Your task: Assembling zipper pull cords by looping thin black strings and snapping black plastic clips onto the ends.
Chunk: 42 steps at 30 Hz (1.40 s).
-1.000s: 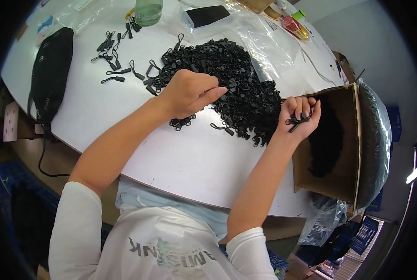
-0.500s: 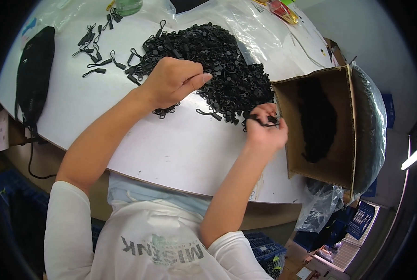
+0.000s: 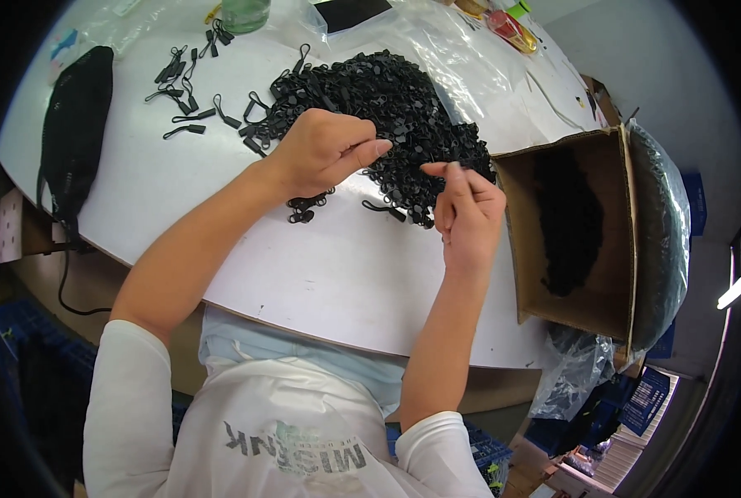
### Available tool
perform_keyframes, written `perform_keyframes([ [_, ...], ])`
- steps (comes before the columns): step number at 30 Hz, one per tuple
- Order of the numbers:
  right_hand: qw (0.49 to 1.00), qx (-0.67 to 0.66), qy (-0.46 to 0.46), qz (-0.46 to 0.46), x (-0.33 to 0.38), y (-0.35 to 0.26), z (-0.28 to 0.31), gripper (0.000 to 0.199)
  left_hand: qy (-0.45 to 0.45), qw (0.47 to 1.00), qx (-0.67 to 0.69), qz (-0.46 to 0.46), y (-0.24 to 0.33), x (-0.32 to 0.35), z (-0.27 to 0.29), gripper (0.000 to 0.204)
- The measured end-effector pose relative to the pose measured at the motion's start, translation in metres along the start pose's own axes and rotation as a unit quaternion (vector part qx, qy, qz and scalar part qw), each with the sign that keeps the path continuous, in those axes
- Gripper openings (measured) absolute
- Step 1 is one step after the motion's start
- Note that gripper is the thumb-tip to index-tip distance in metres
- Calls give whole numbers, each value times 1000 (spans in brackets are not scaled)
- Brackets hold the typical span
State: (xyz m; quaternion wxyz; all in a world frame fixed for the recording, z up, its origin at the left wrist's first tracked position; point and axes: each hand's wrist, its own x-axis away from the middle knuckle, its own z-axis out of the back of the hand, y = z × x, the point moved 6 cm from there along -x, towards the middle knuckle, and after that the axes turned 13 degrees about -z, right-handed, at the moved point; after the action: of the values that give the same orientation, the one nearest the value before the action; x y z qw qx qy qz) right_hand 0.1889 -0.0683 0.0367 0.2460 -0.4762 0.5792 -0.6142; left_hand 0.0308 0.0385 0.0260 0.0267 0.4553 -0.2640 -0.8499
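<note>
The right hand (image 3: 468,212) has come back from the box (image 3: 604,286) at the right of the frame. Half a second ago it was at the box mouth with a few black pieces pinched in its fingers; now it is at the right edge of the pile (image 3: 387,116), in the middle of the frame, and its fingers are half open with nothing in them that I can see. So I judge that one handful has gone into the box and a new pick begins.

The left hand (image 3: 325,153) has hardly moved. It lies over the lower left part of the pile, fingers curled and thumb stretched toward the right hand. Whether it holds any pieces I cannot tell, because the palm faces down.

A few loose pieces (image 3: 308,207) lie on the table (image 3: 304,274) just below the left hand. The box already has a dark heap inside.
</note>
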Motion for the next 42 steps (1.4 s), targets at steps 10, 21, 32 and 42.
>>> perform_keyframes([
  [10, 950, 300, -53, 66, -9, -5, -25, 21, -26, 986, 139, 90, -1, -1, -12, 20],
  [21, 979, 189, -72, 19, -18, -1, -31, 34, -3, 984, 132, 123, -8, -1, -4, 12],
  [32, 984, 71, -161, 31, -9, 17, 0, 22, -265, 962, -53, 49, 3, -4, 5, 32],
  [42, 820, 556, -77, 111, 6, 13, -4, 18, -428, 877, -203, 78, 14, 10, -27, 12],
])
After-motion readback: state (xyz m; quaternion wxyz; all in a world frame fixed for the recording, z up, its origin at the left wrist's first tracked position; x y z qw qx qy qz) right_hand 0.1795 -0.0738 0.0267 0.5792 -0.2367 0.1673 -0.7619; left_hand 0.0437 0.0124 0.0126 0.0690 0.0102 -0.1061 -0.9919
